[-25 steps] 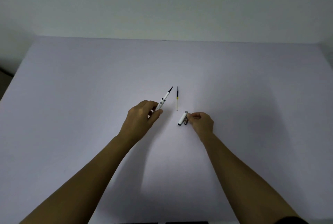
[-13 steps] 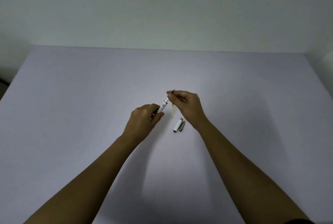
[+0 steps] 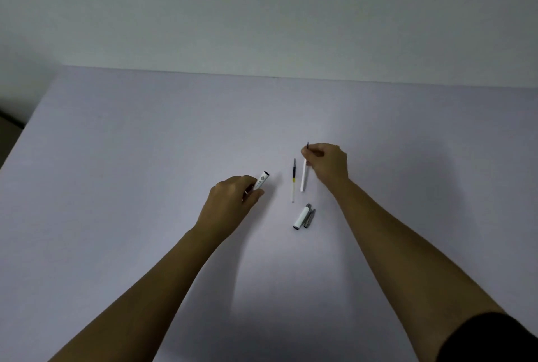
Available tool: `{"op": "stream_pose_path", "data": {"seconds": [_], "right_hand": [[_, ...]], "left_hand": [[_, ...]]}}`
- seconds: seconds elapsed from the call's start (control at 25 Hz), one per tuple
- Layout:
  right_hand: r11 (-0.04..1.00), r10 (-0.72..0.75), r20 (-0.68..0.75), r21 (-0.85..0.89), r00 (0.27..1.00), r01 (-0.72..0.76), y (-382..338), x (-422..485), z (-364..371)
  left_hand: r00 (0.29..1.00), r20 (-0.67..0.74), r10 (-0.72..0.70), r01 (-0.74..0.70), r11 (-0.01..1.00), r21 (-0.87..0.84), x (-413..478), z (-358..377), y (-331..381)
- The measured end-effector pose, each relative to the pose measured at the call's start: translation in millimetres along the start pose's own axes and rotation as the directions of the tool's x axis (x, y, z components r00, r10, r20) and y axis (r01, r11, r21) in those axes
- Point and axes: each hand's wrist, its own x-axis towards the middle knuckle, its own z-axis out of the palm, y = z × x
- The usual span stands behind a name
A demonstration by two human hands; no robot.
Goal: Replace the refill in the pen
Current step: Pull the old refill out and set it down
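My left hand (image 3: 233,201) grips the white pen barrel (image 3: 261,181), whose open end points up and to the right. My right hand (image 3: 329,162) pinches the tip end of a white refill (image 3: 304,177), which hangs down from the fingers with its lower end near the table. A second refill (image 3: 293,180), with a dark tip, a yellow band and a clear tube, lies on the table just left of it. The white pen cap (image 3: 301,217) with a grey clip lies nearer to me, below both refills.
The work surface is a pale lilac table (image 3: 145,158) against a plain wall. Its left edge drops off at the far left. My two forearms reach in from the bottom of the view.
My right hand has pulled the white refill out of the barrel and carried it to the right. The barrel in my left hand now shows an open end.
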Motion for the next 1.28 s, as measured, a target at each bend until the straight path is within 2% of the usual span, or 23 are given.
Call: {"op": "stream_pose_path", "data": {"seconds": [0.04,0.12,0.68,0.96,1.16,1.28], "right_hand": [[0.995,-0.023,0.007,-0.099,1.000,0.023,7,4,5],[0.982,-0.020,0.008,-0.186,1.000,0.021,19,10,12],[0.968,-0.007,-0.039,-0.253,0.999,-0.003,19,16,15],[0.885,-0.039,0.126,-0.456,0.991,0.092,1,-3,30],[0.843,-0.030,0.119,-0.531,0.992,0.089,-2,-6,44],[0.871,-0.021,0.127,-0.485,0.992,0.081,-14,-8,45]], "left_hand": [[1.000,-0.002,0.002,-0.002,1.000,-0.003,3,1,-1],[1.000,-0.009,0.006,-0.006,1.000,-0.009,10,3,-2],[0.999,-0.031,-0.026,0.025,0.999,-0.035,22,5,-8],[0.999,-0.052,-0.006,0.003,0.998,-0.063,20,1,1],[0.997,-0.061,-0.040,0.036,0.997,-0.061,10,-6,-9],[0.997,-0.049,-0.061,0.058,0.997,-0.048,3,-11,-15]]}}
